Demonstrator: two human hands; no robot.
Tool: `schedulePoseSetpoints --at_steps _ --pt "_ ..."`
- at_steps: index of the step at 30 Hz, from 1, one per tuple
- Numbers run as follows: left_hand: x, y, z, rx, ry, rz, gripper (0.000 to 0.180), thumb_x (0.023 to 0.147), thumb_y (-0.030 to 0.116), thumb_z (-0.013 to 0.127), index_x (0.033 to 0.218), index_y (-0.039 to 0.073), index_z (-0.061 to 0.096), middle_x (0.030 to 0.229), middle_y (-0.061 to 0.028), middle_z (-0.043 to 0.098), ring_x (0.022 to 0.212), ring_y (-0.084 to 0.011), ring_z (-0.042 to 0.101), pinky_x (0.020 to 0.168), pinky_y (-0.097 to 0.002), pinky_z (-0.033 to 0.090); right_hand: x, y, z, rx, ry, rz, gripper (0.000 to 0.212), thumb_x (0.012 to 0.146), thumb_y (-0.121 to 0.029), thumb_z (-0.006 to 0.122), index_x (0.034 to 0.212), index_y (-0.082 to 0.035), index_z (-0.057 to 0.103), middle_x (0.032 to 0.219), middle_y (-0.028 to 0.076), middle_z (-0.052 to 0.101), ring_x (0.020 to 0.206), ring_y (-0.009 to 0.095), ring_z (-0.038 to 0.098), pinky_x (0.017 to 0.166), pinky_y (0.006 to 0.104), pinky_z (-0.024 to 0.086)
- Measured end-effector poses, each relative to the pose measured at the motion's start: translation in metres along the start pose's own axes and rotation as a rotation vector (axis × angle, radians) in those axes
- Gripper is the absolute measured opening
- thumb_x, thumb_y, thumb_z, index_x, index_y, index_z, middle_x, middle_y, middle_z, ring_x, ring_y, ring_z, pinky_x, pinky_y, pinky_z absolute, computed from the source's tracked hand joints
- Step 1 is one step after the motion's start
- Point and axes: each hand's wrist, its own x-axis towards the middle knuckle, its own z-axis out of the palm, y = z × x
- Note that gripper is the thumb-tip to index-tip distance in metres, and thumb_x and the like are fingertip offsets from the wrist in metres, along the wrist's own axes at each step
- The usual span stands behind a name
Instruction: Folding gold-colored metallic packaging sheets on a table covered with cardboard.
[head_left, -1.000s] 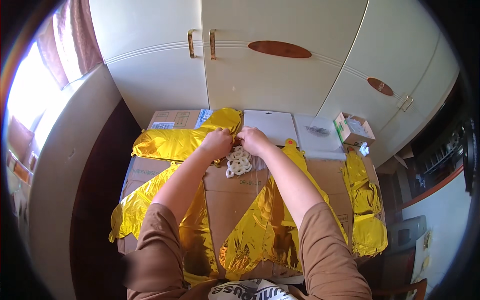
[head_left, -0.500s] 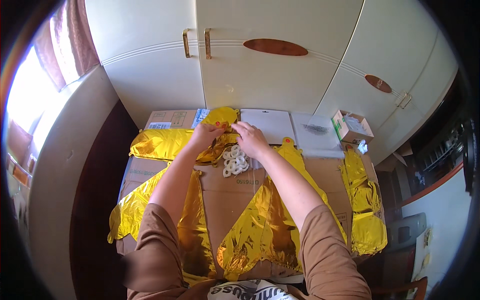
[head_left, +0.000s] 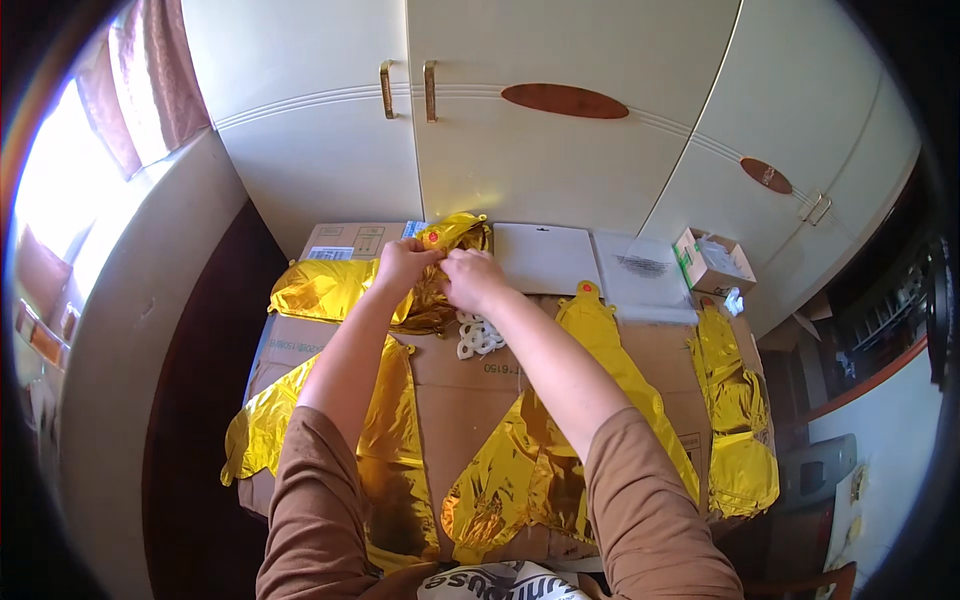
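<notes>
Both hands are together at the far middle of the cardboard-covered table, over crumpled gold foil balloons. My left hand [head_left: 402,262] pinches the edge of a gold foil balloon [head_left: 462,232], just below its red round spot. My right hand [head_left: 472,278] presses against the left fingertips with its fingers closed on the same spot; any small thing between them is hidden. A puffy gold foil piece [head_left: 325,287] lies left of the left hand. Close below the right wrist sits a small pile of white rings [head_left: 478,342], partly covered by the hand.
Flat gold foil balloons lie near left [head_left: 385,440], near middle [head_left: 520,460] and at the right edge [head_left: 738,430]. A white flat box [head_left: 548,255], a clear plastic packet [head_left: 640,275] and a small open carton [head_left: 715,262] stand along the back, before cream cabinets [head_left: 560,160].
My right hand has moved left and closed in against my left hand. The foil by the fingers has risen and bunched up. The view has shifted slightly.
</notes>
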Motion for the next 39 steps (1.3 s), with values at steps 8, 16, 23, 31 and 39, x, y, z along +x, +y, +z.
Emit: schedulePoseSetpoints --at_steps 8,16,23,31,39 --pt "0.037 0.038 -0.106 -0.278 0.153 0.111 0.019 0.083 -0.004 0.073 0.103 -0.002 0.071 0.089 -0.0064 0.073 0.076 -0.0133 0.068 0.068 -0.0294 0.055 0.009 -0.015 0.001 0.071 -0.284 0.111 0.052 0.072 -0.042 0.083 0.115 -0.014 0.073 0.116 0.011 0.070 0.112 0.032 0.066 0.096 0.0451 0.053" --pt "0.011 0.117 -0.323 0.466 0.962 0.407 0.034 0.082 0.018 0.078 0.111 0.002 0.069 0.089 -0.0092 0.069 0.080 -0.0159 0.065 0.070 -0.0344 0.054 0.007 -0.007 -0.001 0.090 -0.277 0.129 0.051 0.071 -0.042 0.085 0.111 -0.014 0.071 0.119 0.010 0.068 0.116 0.032 0.063 0.097 0.0453 0.052" --pt "-0.106 0.237 -0.475 0.426 1.004 0.664 0.028 0.098 0.022 0.066 0.122 0.008 0.070 0.124 -0.0074 0.070 0.107 -0.0210 0.069 0.095 -0.0361 0.055 0.008 -0.009 -0.003 0.072 -0.299 0.119 0.055 0.074 -0.047 0.083 0.116 -0.015 0.067 0.124 0.010 0.065 0.123 0.033 0.059 0.106 0.0470 0.047" --pt "-0.180 0.298 -0.336 0.641 0.354 0.638 0.045 0.095 0.018 0.072 0.137 0.005 0.061 0.130 -0.0070 0.065 0.121 -0.0196 0.062 0.105 -0.0349 0.050 -0.038 -0.062 -0.135 0.303 0.472 -0.223 0.079 0.082 -0.042 0.080 0.145 -0.004 0.052 0.149 0.023 0.051 0.135 0.039 0.051 0.116 0.0482 0.039" --pt "-0.237 0.327 -0.156 0.303 0.091 0.834 0.048 0.089 0.007 0.073 0.134 0.005 0.057 0.110 -0.0166 0.074 0.102 -0.0243 0.074 0.090 -0.0358 0.058 -0.097 -0.133 -0.360 0.455 0.310 -0.372 0.081 0.078 -0.049 0.085 0.135 0.003 0.060 0.126 0.020 0.068 0.115 0.029 0.065 0.102 0.0367 0.048"
